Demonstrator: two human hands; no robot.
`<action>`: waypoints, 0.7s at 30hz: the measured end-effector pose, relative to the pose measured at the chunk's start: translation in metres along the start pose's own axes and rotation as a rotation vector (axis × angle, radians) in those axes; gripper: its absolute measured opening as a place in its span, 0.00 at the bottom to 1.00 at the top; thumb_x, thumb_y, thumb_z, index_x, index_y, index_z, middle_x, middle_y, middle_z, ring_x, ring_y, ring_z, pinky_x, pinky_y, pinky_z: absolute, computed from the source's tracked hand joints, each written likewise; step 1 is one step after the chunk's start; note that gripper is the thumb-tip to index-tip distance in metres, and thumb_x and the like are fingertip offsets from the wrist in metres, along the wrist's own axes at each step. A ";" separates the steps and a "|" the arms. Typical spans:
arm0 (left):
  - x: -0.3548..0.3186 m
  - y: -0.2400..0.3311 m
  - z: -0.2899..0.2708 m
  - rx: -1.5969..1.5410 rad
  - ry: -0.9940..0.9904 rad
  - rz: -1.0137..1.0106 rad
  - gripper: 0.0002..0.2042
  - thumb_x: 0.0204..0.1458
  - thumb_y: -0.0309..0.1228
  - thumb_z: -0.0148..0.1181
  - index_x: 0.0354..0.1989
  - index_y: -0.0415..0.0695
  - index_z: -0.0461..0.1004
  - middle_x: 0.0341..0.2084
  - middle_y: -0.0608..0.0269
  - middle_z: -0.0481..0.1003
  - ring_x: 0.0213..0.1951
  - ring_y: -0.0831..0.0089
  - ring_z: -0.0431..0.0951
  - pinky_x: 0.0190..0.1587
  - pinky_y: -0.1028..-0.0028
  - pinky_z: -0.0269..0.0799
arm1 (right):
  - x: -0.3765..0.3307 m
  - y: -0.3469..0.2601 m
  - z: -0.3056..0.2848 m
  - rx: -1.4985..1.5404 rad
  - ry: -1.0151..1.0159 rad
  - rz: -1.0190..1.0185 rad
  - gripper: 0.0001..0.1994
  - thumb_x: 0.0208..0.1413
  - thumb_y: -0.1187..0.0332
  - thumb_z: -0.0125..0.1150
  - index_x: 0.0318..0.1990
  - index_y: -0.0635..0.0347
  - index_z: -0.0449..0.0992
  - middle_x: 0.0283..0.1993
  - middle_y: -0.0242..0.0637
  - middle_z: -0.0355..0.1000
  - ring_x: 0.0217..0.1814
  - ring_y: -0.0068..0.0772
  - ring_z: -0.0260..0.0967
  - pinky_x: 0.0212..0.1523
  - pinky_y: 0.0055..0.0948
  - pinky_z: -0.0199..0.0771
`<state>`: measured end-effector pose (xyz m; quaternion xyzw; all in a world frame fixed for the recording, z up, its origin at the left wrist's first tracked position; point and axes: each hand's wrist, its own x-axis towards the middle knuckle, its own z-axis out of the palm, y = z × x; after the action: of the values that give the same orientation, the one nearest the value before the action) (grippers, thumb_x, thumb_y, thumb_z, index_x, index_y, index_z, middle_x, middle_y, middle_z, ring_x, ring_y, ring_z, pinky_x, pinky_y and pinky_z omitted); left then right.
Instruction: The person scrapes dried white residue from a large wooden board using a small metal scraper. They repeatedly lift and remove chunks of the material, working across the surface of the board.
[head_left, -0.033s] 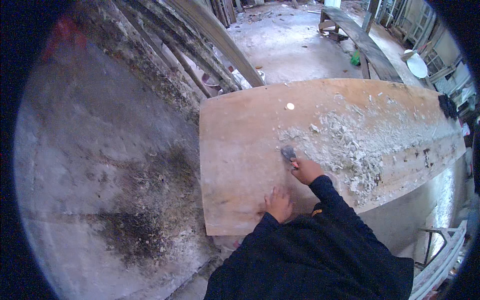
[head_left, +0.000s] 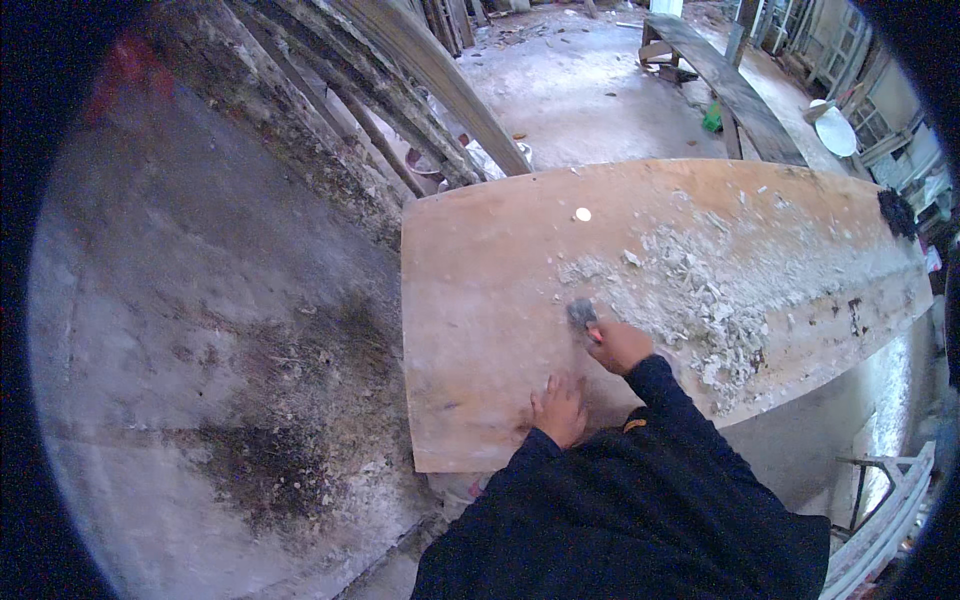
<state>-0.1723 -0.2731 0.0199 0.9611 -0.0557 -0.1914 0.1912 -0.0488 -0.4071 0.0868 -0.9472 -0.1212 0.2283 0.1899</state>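
A broad wooden board [head_left: 480, 300] lies in front of me, pale brown with whitish smears. My right hand [head_left: 622, 347] is closed around the handle of a putty knife [head_left: 580, 312], whose dark blade rests against the board near its middle. Fingers spread, my left hand [head_left: 560, 408] lies flat on the board close to its near edge. Whitish flakes and scrapings [head_left: 705, 290] cover much of the board to the right of the blade. Beyond the knife sits a small round white disc [head_left: 583, 214].
Long rough timbers [head_left: 330, 100] lean at the far left, beside a stained concrete surface [head_left: 180, 330]. A dark bundle [head_left: 896, 213] lies at the board's right end. Farther back stands a long narrow bench [head_left: 730, 80]. Pale frame bars [head_left: 890, 520] stand at the lower right.
My right hand and the putty knife have shifted slightly right and toward me. The left hand stays in place on the board.
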 end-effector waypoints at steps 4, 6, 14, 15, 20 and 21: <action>0.006 -0.015 0.008 -0.160 0.034 0.006 0.26 0.47 0.42 0.50 0.56 0.50 0.57 0.58 0.54 0.52 0.61 0.53 0.46 0.53 0.38 0.42 | -0.017 0.006 0.003 0.028 0.021 -0.009 0.18 0.41 0.59 0.53 0.45 0.44 0.71 0.32 0.47 0.71 0.34 0.50 0.69 0.35 0.43 0.69; 0.004 -0.011 0.016 -0.204 0.016 0.026 0.27 0.48 0.43 0.50 0.57 0.49 0.56 0.58 0.53 0.52 0.61 0.52 0.47 0.53 0.38 0.43 | -0.010 0.006 0.006 0.054 0.080 0.004 0.18 0.41 0.59 0.53 0.44 0.45 0.71 0.32 0.47 0.71 0.34 0.50 0.69 0.35 0.43 0.69; 0.004 0.004 -0.002 -0.303 0.123 0.147 0.28 0.50 0.39 0.49 0.58 0.44 0.53 0.58 0.47 0.52 0.60 0.50 0.49 0.59 0.56 0.47 | -0.006 0.001 -0.002 0.029 0.009 0.012 0.21 0.42 0.58 0.54 0.47 0.46 0.70 0.33 0.48 0.71 0.35 0.49 0.70 0.37 0.42 0.69; 0.006 0.005 -0.001 -0.411 0.129 0.187 0.27 0.50 0.38 0.49 0.58 0.43 0.53 0.58 0.46 0.52 0.60 0.51 0.49 0.59 0.59 0.47 | 0.003 0.002 0.003 0.032 0.035 0.027 0.21 0.42 0.58 0.54 0.47 0.46 0.70 0.33 0.48 0.72 0.35 0.49 0.70 0.37 0.42 0.69; 0.015 0.003 -0.001 -0.677 0.134 0.341 0.26 0.51 0.34 0.49 0.57 0.36 0.53 0.57 0.44 0.53 0.60 0.54 0.51 0.60 0.68 0.47 | 0.012 -0.003 -0.009 0.038 -0.032 0.024 0.20 0.41 0.58 0.54 0.46 0.43 0.71 0.32 0.47 0.71 0.33 0.50 0.69 0.35 0.43 0.69; 0.014 0.001 -0.005 -0.721 0.072 0.294 0.26 0.52 0.34 0.49 0.58 0.37 0.52 0.57 0.44 0.53 0.60 0.54 0.51 0.61 0.68 0.46 | 0.002 0.006 -0.004 -0.026 -0.034 0.041 0.20 0.41 0.58 0.53 0.45 0.43 0.71 0.31 0.48 0.71 0.33 0.50 0.70 0.34 0.43 0.69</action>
<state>-0.1575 -0.2751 0.0199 0.8200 -0.1152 -0.1352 0.5441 -0.0445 -0.4131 0.0868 -0.9479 -0.1078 0.2464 0.1710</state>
